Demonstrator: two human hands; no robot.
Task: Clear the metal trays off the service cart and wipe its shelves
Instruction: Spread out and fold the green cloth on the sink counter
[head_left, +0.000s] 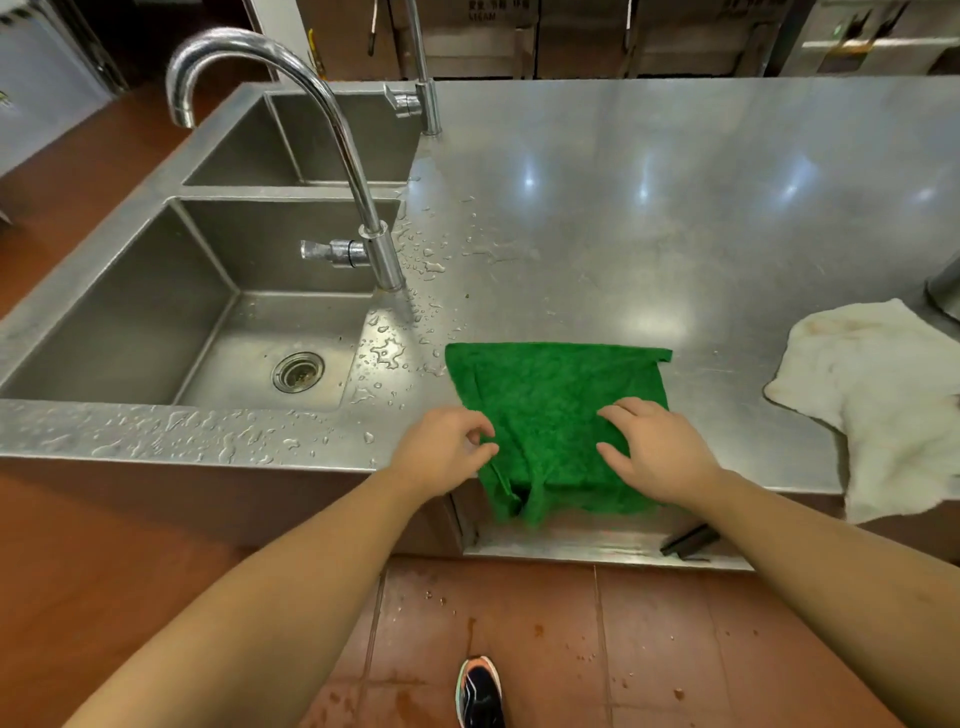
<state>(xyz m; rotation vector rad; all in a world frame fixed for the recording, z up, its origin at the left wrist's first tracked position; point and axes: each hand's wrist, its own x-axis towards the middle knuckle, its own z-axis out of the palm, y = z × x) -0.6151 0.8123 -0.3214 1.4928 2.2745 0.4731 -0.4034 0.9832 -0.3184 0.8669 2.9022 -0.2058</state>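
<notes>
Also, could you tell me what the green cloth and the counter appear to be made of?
The green cloth is probably microfibre or terry, given its fuzzy matte nap. The counter looks like brushed stainless steel: it reflects lights softly and beads water.

This is a commercial kitchen: a long stainless-steel table (675, 208) with a deep double sink (130, 312) sunk into its left end. Tall gooseneck taps (291, 78) stand at the sink's edge. The red tiled floor (649, 649) is splashed wet, steel cabinets (467, 47) stand beyond the far edge, and a green cloth (550, 384) lies at the near edge.
</notes>
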